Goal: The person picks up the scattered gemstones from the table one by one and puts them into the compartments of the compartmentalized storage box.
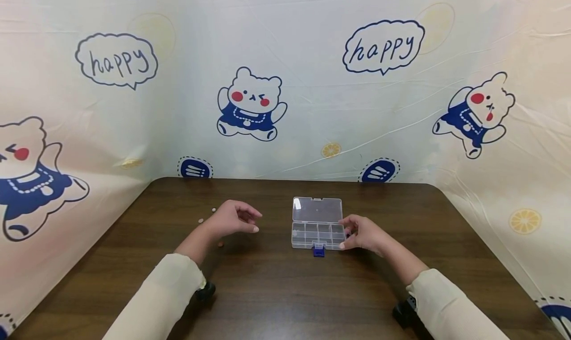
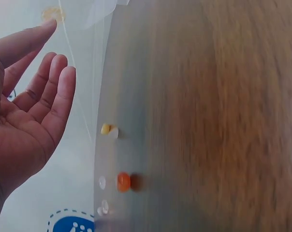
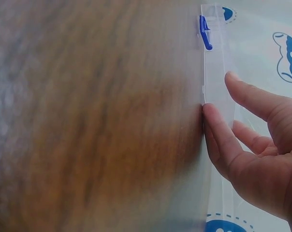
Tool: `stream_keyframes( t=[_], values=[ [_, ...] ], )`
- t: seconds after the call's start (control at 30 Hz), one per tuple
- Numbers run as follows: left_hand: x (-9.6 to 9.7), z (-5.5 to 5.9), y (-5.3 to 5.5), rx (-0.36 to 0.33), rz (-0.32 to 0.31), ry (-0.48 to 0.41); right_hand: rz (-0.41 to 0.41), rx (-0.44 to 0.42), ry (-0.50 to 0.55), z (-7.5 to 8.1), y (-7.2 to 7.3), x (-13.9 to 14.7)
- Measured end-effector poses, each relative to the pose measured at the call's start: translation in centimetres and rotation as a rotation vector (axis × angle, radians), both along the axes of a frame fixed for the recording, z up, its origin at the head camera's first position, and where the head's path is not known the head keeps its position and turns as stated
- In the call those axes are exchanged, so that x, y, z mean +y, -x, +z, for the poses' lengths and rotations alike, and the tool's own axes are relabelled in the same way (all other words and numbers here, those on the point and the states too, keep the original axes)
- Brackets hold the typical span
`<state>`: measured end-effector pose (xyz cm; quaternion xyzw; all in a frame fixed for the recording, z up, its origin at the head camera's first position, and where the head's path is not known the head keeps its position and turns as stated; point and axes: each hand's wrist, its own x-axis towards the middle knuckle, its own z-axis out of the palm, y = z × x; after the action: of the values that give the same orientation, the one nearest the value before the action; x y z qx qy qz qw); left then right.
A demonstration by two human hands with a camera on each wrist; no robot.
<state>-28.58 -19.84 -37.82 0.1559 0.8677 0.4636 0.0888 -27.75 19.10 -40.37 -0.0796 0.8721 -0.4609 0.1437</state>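
A clear plastic compartment box lies on the table with its lid raised at the back and a blue clasp at the front. My right hand holds the right end of the box, thumb at the front corner and fingers farther back along the side. To the left of the box, my left hand hovers over the table, its fingers loosely extended and holding nothing visible. Small beads lie around it: an orange bead, a yellow bead and several pale ones.
The dark wooden table has its far edge against a pale curtain printed with bears and "happy" bubbles. Two small pale beads lie behind my left wrist, one of them a white bead.
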Motion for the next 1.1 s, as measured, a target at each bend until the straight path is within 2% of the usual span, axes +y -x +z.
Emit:
stream_keyframes(
  t=[0.2,0.4,0.53,0.57,0.73,0.8,0.97,1.1],
  values=[
    [-1.4,0.0,-0.6,0.01,0.033,-0.004,0.002,0.006,-0.002,-0.1,0.0,0.0],
    [-2.7,-0.2,-1.2,0.026,0.034,-0.012,0.004,0.011,-0.003,-0.1,0.1,0.0],
    [-3.4,-0.3,-1.6,0.036,0.043,0.001,0.003,0.014,-0.005,0.0,0.0,-0.1],
    [-3.4,0.1,-1.9,0.039,0.042,0.005,0.004,0.014,-0.005,0.0,0.0,-0.1],
    [-4.5,0.2,-2.2,0.035,0.05,0.043,0.005,0.013,-0.009,0.2,-0.1,-0.1],
    [-5.0,-0.3,-1.9,0.03,0.049,0.066,0.004,0.01,-0.013,0.2,-0.1,-0.2],
    [-5.8,-0.5,-2.1,0.007,0.033,0.107,0.001,0.006,-0.016,0.2,-0.1,-0.1],
    [-6.4,-0.9,-2.2,-0.015,-0.004,0.154,-0.001,0.002,-0.017,0.2,0.0,-0.2]
  ],
)
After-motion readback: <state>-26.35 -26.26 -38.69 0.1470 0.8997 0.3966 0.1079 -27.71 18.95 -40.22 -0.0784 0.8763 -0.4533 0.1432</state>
